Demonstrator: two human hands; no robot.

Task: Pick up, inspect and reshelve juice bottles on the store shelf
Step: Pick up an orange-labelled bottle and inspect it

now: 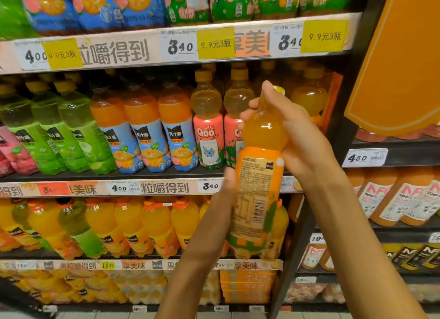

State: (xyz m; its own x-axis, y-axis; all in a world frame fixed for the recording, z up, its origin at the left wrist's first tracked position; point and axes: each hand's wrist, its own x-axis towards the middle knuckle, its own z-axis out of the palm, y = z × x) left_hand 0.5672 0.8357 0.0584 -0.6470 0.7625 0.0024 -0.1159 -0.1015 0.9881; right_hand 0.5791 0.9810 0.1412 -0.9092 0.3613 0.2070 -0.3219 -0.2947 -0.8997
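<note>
the right hand (288, 128) is wrapped around the rounded shoulder and neck of an orange juice bottle (258, 194), thumb over the front just under the yellow cap (279, 89), closed firmly on it. the left hand (227, 187) lies flat against the label's left side, fingers mostly hidden behind the bottle, so it steadies more than it clamps. the bottle hangs in the air in front of the shelf (152, 174), tilted a little, back label and barcode facing the camera. it looks full, so probably fairly heavy; the smooth plastic may be slick, and the thin wall should give under a squeeze. the narrow waist under the shoulder seems the surest hold. both forearms rise from below, the right bent inward at the wrist.
</note>
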